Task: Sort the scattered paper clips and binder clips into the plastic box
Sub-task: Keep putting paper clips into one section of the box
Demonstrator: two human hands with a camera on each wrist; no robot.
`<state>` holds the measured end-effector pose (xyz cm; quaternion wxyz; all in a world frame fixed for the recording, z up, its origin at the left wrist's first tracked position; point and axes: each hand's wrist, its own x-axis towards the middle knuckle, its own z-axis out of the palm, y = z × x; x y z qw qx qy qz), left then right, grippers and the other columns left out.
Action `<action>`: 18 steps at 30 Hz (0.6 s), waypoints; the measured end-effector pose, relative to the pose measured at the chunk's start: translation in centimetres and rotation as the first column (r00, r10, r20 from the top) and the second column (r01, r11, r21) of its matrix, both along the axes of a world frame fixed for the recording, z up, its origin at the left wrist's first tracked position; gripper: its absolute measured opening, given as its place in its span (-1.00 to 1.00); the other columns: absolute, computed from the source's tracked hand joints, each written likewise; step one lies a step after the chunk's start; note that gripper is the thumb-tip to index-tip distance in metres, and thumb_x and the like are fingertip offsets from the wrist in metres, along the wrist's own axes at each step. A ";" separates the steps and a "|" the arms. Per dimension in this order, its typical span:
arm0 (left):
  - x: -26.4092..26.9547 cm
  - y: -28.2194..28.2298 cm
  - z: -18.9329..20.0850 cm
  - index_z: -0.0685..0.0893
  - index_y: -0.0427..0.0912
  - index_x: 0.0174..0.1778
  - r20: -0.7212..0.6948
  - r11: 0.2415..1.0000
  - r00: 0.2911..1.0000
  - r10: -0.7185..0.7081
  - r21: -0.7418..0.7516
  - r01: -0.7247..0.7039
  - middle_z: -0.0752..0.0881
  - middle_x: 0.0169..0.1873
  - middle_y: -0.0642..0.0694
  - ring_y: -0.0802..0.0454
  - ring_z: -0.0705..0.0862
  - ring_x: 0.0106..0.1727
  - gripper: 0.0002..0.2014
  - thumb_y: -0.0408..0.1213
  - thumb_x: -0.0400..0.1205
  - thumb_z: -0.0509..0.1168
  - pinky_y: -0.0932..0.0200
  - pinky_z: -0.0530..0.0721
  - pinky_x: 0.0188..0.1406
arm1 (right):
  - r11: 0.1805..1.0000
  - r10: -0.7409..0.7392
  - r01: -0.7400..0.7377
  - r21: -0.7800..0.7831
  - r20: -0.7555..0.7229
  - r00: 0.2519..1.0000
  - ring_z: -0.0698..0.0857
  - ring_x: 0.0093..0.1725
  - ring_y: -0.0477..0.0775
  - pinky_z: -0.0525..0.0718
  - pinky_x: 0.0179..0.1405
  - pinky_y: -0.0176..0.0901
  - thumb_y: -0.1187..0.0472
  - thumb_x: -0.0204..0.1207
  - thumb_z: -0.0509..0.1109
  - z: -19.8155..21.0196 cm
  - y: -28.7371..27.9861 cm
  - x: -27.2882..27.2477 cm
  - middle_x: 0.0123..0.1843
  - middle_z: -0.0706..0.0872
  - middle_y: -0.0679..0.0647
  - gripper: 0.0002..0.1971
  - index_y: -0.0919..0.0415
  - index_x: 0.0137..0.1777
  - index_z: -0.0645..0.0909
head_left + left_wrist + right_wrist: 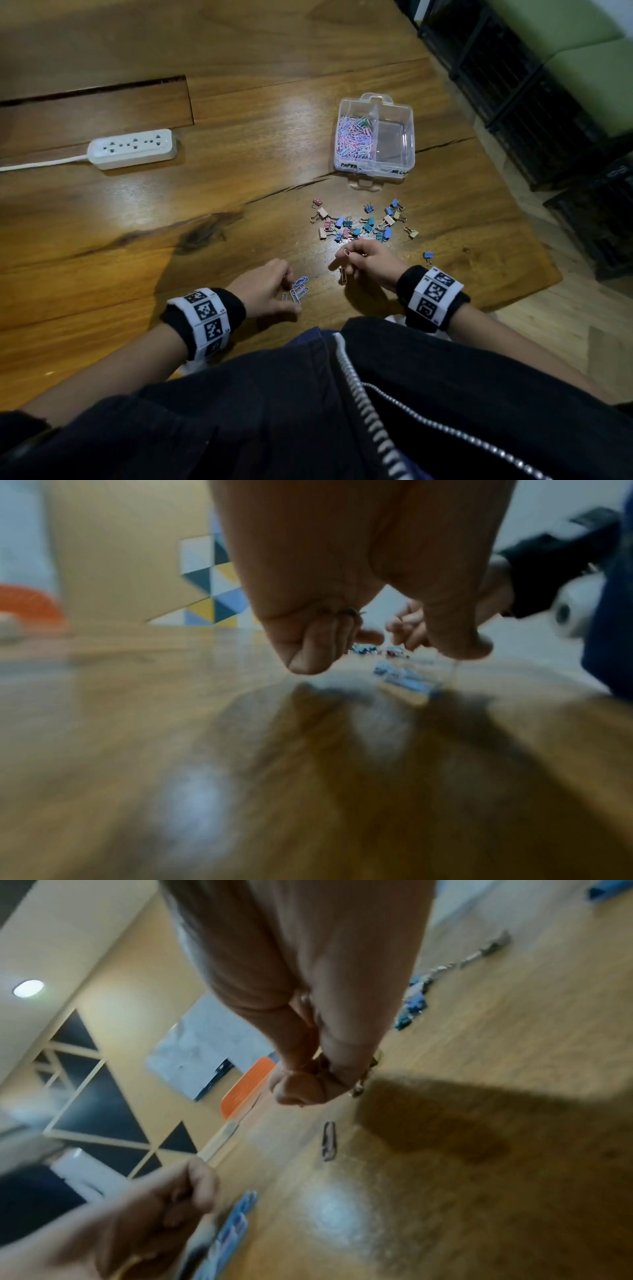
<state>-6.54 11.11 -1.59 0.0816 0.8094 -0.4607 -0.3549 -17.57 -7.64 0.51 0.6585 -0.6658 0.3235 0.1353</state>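
The clear plastic box (407,137) stands at the far right of the wooden table; its left compartment is full of paper clips (354,138) and its right one holds nothing. Several coloured binder clips (359,224) lie scattered in front of it. My left hand (291,291) is curled over a small bunch of blue paper clips (299,287); a wire shows inside its bent fingers (308,653). My right hand (349,260) pinches a pink paper clip (346,253), and more clips (363,1077) show in its fist. One loose clip (342,275) lies on the table under it.
A white power strip (132,148) with its cable lies at the far left. A single blue binder clip (428,255) sits apart, just right of my right wrist. Dark crates (534,96) stand beyond the table's right edge. A crack (294,188) runs across the wood.
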 end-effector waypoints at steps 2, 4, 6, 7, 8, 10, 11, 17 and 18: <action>0.1 -0.2 -0.3 0.41 -0.11 0.32 0.109 0.994 0.989 -0.095 0.059 0.089 0.50 0.17 -0.06 -0.02 0.55 0.20 -0.35 0.13 0.41 0.41 0.11 0.54 0.09 | 0.986 -0.070 0.070 0.152 -0.009 0.998 0.47 -0.38 -0.10 0.50 -0.49 -0.42 0.54 0.60 0.00 0.0 -0.3 0.0 -0.33 0.54 0.07 -0.70 0.27 -0.17 0.51; 0.1 -0.6 -0.2 0.37 -0.11 0.41 0.138 0.997 0.988 -0.067 0.034 0.063 0.48 0.27 -0.09 -0.04 0.53 0.29 -0.32 0.12 0.45 0.37 0.07 0.53 0.16 | 0.970 -0.092 0.093 0.223 -0.015 0.996 0.45 -0.39 -0.08 0.47 -0.52 -0.44 0.58 0.56 -0.02 0.1 -0.4 0.2 -0.30 0.54 0.10 -0.68 0.30 -0.19 0.51; 0.0 -1.1 -0.2 0.42 -0.09 0.35 0.145 0.999 0.988 -0.046 -0.001 0.047 0.49 0.24 -0.08 -0.04 0.55 0.25 -0.45 0.09 0.52 0.32 0.10 0.53 0.09 | 0.973 -0.089 0.092 0.212 -0.024 0.996 0.45 -0.39 -0.07 0.45 -0.49 -0.40 0.60 0.53 0.00 0.2 -0.2 0.5 -0.26 0.56 0.11 -0.68 0.31 -0.23 0.51; -0.1 -1.4 -0.1 0.43 -0.10 0.32 0.158 0.998 0.986 -0.061 -0.005 0.063 0.50 0.22 -0.08 -0.04 0.56 0.22 -0.51 0.07 0.55 0.29 0.12 0.53 0.05 | 0.980 -0.085 0.088 0.177 -0.024 0.996 0.45 -0.39 -0.07 0.44 -0.45 -0.38 0.58 0.53 0.03 0.2 -0.1 0.6 -0.27 0.57 0.09 -0.70 0.30 -0.26 0.51; -0.2 -1.7 0.0 0.45 -0.11 0.30 0.175 0.996 0.981 -0.086 0.000 0.087 0.51 0.20 -0.09 -0.03 0.56 0.19 -0.55 0.05 0.58 0.26 0.14 0.53 0.01 | 0.990 -0.069 0.071 0.121 -0.021 0.997 0.44 -0.39 -0.08 0.43 -0.42 -0.37 0.53 0.54 0.08 0.2 0.1 0.7 -0.29 0.57 0.06 -0.72 0.27 -0.29 0.50; -0.4 -2.3 0.2 0.48 -0.13 0.25 0.208 0.990 0.968 -0.138 0.011 0.139 0.51 0.18 -0.10 -0.03 0.56 0.16 -0.63 0.00 0.62 0.21 0.16 0.54 -0.01 | 0.995 0.048 -0.050 -0.091 -0.033 0.998 0.47 -0.38 -0.10 0.48 -0.44 -0.43 0.38 0.54 0.23 0.0 0.5 0.7 -0.34 0.56 0.00 -0.78 0.19 -0.34 0.48; -0.5 -2.5 0.2 0.49 -0.13 0.23 0.222 0.987 0.962 -0.162 0.027 0.160 0.52 0.18 -0.10 -0.03 0.56 0.15 -0.66 -0.02 0.64 0.20 0.15 0.55 0.00 | 0.958 0.133 -0.145 -0.248 -0.066 0.989 0.51 -0.34 -0.10 0.51 -0.40 -0.43 0.29 0.51 0.32 -0.1 0.6 0.5 -0.32 0.56 -0.01 -0.82 0.16 -0.33 0.48; -0.3 -3.4 0.1 0.50 -0.25 0.18 0.165 0.988 0.975 -0.147 0.064 0.138 0.51 0.12 -0.19 -0.09 0.53 0.12 -0.69 -0.08 0.69 0.10 0.09 0.51 0.10 | 0.579 0.339 -0.447 -0.682 -0.297 0.893 0.52 0.10 0.04 0.51 0.12 -0.17 0.10 0.45 0.39 -1.5 1.4 -0.2 0.07 0.54 0.08 -0.78 0.20 0.00 0.54; -0.1 -3.5 0.2 0.51 -0.25 0.13 0.099 0.996 0.992 -0.080 0.033 0.078 0.50 0.07 -0.18 -0.06 0.50 0.07 -0.71 -0.10 0.70 0.10 0.12 0.49 0.09 | 0.591 0.362 -0.455 -0.666 -0.285 0.887 0.50 0.10 0.02 0.47 0.11 -0.21 0.14 0.49 0.35 -1.5 1.6 -0.2 0.08 0.53 0.07 -0.83 0.20 -0.01 0.54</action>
